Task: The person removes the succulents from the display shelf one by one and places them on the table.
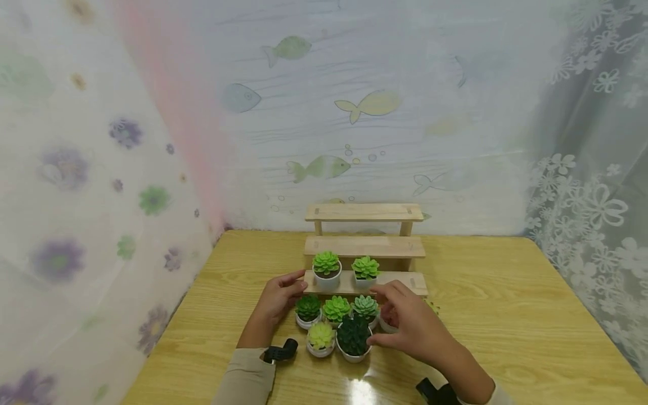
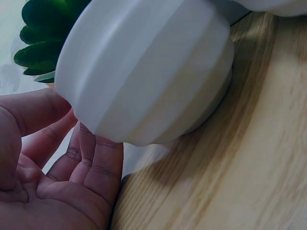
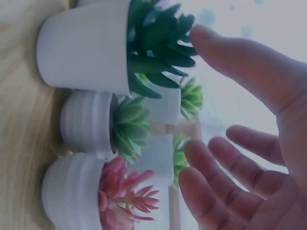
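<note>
My left hand [image 1: 275, 298] is at the left end of the lowest step of a wooden tiered stand [image 1: 397, 284], fingers loosely bent and holding nothing. Close to it is a dark green succulent in a white ribbed pot [image 2: 148, 72]. My right hand [image 1: 412, 320] spreads over the pots on the right, thumb apart from the fingers. Its thumb is by a large dark green succulent [image 3: 160, 48]; whether it touches is unclear. A pink succulent [image 3: 124, 191] is partly hidden by this hand in the head view. Two bright green succulents, one on the left [image 1: 326, 264] and one beside it [image 1: 365, 269], stand on the lowest step.
In front of the stand are a yellow-green succulent [image 1: 320, 336], a bright green one [image 1: 336, 308] and a pale green one [image 1: 365, 306]. The stand's middle step [image 1: 364, 246] and top step [image 1: 364, 212] rise behind. The wooden table [image 1: 496, 315] meets a fish-patterned curtain [image 1: 243, 169].
</note>
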A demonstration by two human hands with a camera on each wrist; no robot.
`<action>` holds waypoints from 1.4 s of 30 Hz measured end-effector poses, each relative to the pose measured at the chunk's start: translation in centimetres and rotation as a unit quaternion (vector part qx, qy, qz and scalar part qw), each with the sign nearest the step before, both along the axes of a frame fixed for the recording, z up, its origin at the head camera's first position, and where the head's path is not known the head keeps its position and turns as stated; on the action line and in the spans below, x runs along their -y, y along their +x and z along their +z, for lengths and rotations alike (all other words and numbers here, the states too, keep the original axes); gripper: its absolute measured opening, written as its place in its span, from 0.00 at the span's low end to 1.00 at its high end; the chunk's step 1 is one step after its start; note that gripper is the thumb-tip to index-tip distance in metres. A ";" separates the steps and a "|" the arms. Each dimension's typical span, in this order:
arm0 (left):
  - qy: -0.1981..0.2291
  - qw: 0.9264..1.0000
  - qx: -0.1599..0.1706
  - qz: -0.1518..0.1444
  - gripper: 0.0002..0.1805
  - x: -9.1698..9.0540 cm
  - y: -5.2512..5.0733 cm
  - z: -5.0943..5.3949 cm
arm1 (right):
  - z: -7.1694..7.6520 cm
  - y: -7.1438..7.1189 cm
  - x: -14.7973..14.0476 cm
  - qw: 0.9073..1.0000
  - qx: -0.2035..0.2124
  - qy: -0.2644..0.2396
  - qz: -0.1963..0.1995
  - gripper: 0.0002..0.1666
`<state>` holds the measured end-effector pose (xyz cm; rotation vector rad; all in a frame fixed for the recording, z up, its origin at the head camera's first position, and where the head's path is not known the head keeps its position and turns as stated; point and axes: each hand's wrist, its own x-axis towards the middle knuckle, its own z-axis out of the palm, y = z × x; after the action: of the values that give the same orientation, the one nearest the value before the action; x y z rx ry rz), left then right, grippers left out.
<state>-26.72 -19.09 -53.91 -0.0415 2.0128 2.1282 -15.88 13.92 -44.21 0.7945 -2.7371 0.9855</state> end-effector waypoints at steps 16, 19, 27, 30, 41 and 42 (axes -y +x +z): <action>0.000 1.000 -0.003 0.009 0.27 -0.1 -0.3 -0.4 | 0.6 -3.7 0.5 0.990 0.023 -0.075 -0.115 0.50; 0.000 1.000 -0.005 0.011 0.26 0.0 -0.4 -0.5 | 0.3 -4.4 0.7 0.988 0.033 -0.076 -0.128 0.53; 0.003 1.000 -0.003 0.009 0.26 0.2 -0.8 -0.5 | -0.8 -6.1 1.0 0.979 0.086 -0.083 -0.164 0.57; 0.003 1.000 -0.001 0.005 0.26 0.2 -0.8 -0.4 | -1.1 -6.6 1.0 0.976 0.104 -0.082 -0.171 0.54; 0.006 1.000 0.003 -0.001 0.28 0.1 -0.8 -0.2 | -2.9 -8.0 1.6 0.966 0.165 -0.114 -0.165 0.53; 0.005 1.000 0.003 0.000 0.28 0.1 -0.8 -0.2 | -3.0 -8.1 1.7 0.965 0.168 -0.115 -0.166 0.54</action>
<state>-27.50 -19.18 -54.16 -0.0447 1.9979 2.1361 -23.99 12.27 -47.26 0.1300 -2.8119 1.4272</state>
